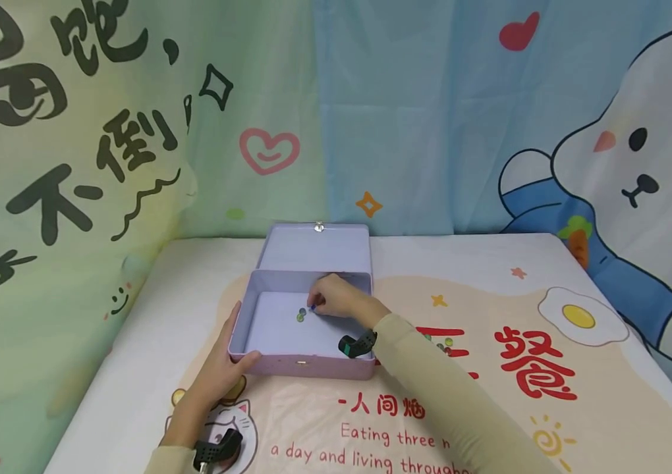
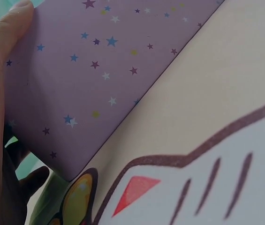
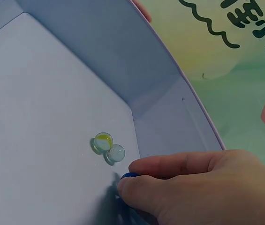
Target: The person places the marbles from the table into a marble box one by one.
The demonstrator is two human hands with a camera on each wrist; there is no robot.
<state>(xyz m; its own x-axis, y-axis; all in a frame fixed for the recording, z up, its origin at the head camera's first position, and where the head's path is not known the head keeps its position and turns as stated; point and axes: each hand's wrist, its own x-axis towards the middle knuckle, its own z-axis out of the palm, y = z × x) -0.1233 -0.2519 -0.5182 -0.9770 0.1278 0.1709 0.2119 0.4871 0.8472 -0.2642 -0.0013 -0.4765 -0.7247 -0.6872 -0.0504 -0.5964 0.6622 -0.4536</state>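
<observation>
A lilac hinged box [image 1: 277, 367] lies on the table with its lid [image 1: 315, 247] tipped back; small stars dot its outer wall in the left wrist view. My left hand [image 1: 217, 365] grips the box's near left corner, thumb on the front wall and fingers along the side. Inside the box, my right hand [image 1: 344, 299] pinches a small blue marble [image 3: 130, 175] between thumb and forefinger, close over the floor. Just beside those fingertips two glass marbles rest together on the box floor, one with a yellow-green swirl [image 3: 103, 140] and one pale clear [image 3: 117, 153].
Several more marbles [image 1: 447, 343] lie on the table right of the box, partly behind the right sleeve [image 1: 431, 388]. A printed cloth [image 1: 609, 368] covers the table. Behind it hangs a patterned curtain [image 1: 395, 131].
</observation>
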